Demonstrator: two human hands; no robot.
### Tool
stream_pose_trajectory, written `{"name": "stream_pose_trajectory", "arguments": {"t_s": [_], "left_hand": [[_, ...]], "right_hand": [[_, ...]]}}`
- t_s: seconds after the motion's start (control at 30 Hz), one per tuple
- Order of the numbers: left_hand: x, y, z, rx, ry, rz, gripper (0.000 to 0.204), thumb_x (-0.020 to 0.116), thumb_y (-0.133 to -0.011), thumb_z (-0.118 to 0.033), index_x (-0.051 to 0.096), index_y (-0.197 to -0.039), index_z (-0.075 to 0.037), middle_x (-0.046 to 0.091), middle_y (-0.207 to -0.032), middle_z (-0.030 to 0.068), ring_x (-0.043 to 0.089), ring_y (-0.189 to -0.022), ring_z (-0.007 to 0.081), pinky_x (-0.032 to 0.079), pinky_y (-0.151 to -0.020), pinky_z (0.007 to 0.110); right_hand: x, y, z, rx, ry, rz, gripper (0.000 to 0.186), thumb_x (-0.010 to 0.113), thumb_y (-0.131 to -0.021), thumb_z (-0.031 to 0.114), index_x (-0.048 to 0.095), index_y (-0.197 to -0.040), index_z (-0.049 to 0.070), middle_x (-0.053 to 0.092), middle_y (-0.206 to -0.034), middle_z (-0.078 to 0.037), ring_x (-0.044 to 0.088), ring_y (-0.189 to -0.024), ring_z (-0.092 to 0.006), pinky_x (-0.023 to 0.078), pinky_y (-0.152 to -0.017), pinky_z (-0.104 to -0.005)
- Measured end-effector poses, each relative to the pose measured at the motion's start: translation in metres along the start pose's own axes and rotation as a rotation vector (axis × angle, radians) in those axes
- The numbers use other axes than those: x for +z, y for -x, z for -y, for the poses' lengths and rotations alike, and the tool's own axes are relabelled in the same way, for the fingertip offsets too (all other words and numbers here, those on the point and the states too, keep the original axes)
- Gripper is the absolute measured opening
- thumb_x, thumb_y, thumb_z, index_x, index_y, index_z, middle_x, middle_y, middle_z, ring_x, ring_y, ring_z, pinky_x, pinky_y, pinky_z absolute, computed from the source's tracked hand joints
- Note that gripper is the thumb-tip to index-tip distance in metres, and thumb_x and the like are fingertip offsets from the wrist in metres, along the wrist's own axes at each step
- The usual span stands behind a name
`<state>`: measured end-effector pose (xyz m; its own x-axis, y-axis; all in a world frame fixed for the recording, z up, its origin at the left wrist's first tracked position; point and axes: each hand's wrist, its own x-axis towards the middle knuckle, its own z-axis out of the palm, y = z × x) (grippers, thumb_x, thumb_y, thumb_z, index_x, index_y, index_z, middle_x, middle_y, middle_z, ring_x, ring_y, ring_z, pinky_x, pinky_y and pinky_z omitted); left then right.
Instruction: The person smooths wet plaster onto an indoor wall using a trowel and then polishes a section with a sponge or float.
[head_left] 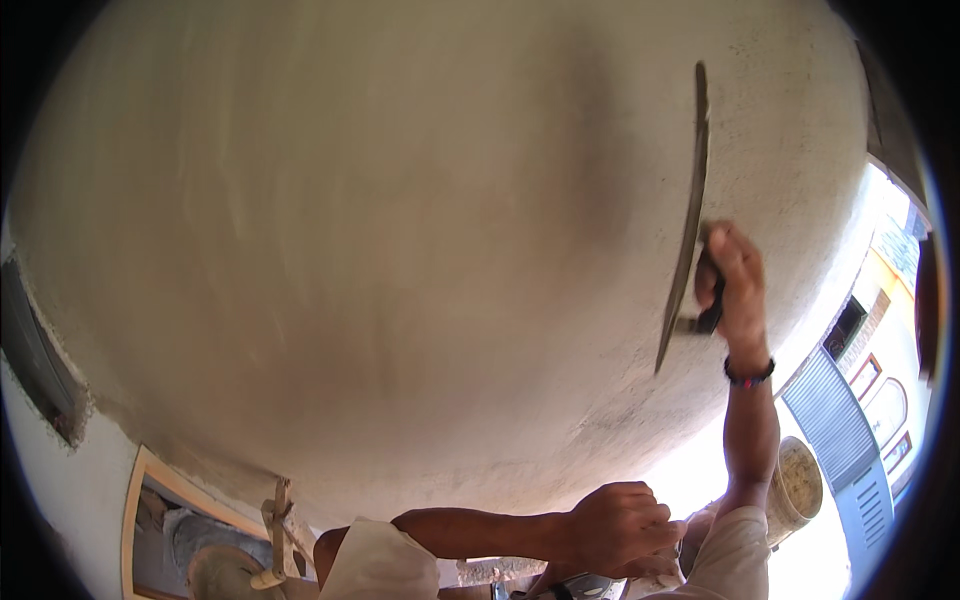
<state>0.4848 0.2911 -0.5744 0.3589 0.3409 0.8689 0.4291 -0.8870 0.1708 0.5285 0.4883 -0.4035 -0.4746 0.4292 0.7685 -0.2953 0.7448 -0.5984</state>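
Note:
A wide surface of grey-beige plaster fills most of the view, with darker patches in places. My right hand grips the dark handle of a long steel trowel, whose blade lies along the plaster on the right side, its long edge running up and down the picture. A dark band circles the right wrist. My left hand is low in the middle-right, its forearm lying across the bottom of the view. Its fingers are curled closed, and what they hold, if anything, is hidden.
A stained bucket is at the lower right. A wooden-framed opening and a wooden post are at the lower left. A dark recess cuts the left wall. A blue corrugated panel and a building with windows stand outside at right.

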Motion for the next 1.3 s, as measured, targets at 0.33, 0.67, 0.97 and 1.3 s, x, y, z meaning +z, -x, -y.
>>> {"name": "stream_pose_trajectory", "arguments": {"t_s": [0.33,0.67,0.97,1.3], "left_hand": [[0.0,0.011,0.025,-0.074,0.006,0.028,0.04,0.071,-0.082,-0.037,0.067,-0.103,-0.002,0.063,-0.075,0.0073,0.062,-0.063,0.0242,0.051,-0.062,0.035],[-0.007,0.008,0.032,-0.117,-0.051,0.049,0.034,0.071,-0.08,-0.031,0.068,-0.1,-0.004,0.063,-0.073,0.0077,0.063,-0.065,0.0248,0.052,-0.063,0.036],[-0.039,0.01,0.056,-0.053,-0.341,-0.277,0.043,0.065,-0.086,-0.048,0.069,-0.1,-0.007,0.065,-0.095,0.0111,0.064,-0.093,0.0325,0.043,-0.094,0.056],[-0.254,-0.012,0.04,-0.171,-1.373,-0.748,0.067,0.033,-0.1,-0.047,0.028,-0.148,0.0,0.017,-0.156,0.0219,0.018,-0.142,0.0454,0.019,-0.114,0.054]], "right_hand": [[-0.027,-0.134,0.008,-0.206,0.666,-0.296,0.045,0.061,-0.093,0.041,0.063,-0.096,-0.004,0.054,-0.059,-0.005,0.044,-0.045,-0.0072,0.037,-0.039,-0.0257],[0.029,0.003,-0.066,-0.618,0.702,0.182,0.04,0.066,-0.09,0.038,0.065,-0.107,0.002,0.068,-0.078,-0.016,0.067,-0.06,-0.0214,0.056,-0.056,-0.0325],[-0.085,-0.192,0.027,-0.08,0.565,-0.204,0.035,0.06,-0.093,0.041,0.066,-0.102,0.007,0.043,-0.058,0.006,0.037,-0.045,-0.0031,0.03,-0.04,-0.0221],[0.142,0.089,-0.087,-0.6,0.97,0.485,0.028,0.064,-0.087,0.026,0.06,-0.103,0.003,0.063,-0.068,-0.011,0.065,-0.052,-0.0228,0.05,-0.04,-0.0343]]}}
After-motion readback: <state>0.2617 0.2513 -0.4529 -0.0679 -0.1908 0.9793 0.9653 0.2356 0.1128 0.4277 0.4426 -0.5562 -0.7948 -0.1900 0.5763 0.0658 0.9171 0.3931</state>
